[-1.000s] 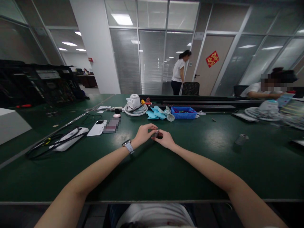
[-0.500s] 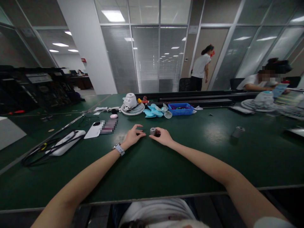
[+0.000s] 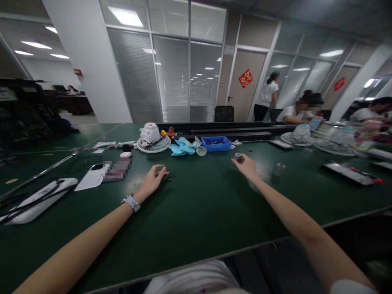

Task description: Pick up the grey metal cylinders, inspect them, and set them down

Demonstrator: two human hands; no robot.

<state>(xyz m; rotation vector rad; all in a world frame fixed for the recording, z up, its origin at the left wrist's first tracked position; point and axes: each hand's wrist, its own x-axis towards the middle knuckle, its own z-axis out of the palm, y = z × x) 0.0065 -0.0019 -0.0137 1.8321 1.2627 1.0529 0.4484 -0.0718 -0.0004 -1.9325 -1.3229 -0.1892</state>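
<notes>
In the head view, my right hand [image 3: 246,166] is closed around a small motor [image 3: 237,156], a grey metal cylinder, held by thumb and fingers above the green table [image 3: 196,212]. A second motor [image 3: 279,170] of the same look stands on the table to the right of that hand. My left hand [image 3: 152,179], with a watch on its wrist, is low over the table at left. Its fingers are bent and a little apart, with nothing visible between them. A tiny dark piece [image 3: 170,179] is just beyond its fingertips, too small to name.
At the back are a white fan housing [image 3: 150,136], light-blue fan blades [image 3: 183,146] and a blue bin [image 3: 216,143] of small parts. A phone [image 3: 91,177] and a white device with a black cable [image 3: 45,200] lie left. A tray [image 3: 349,172] lies right; people are beyond.
My right hand has carried the motor away from my left hand, towards the right. My left hand has stayed behind near the tiny piece. The camera view has turned right.
</notes>
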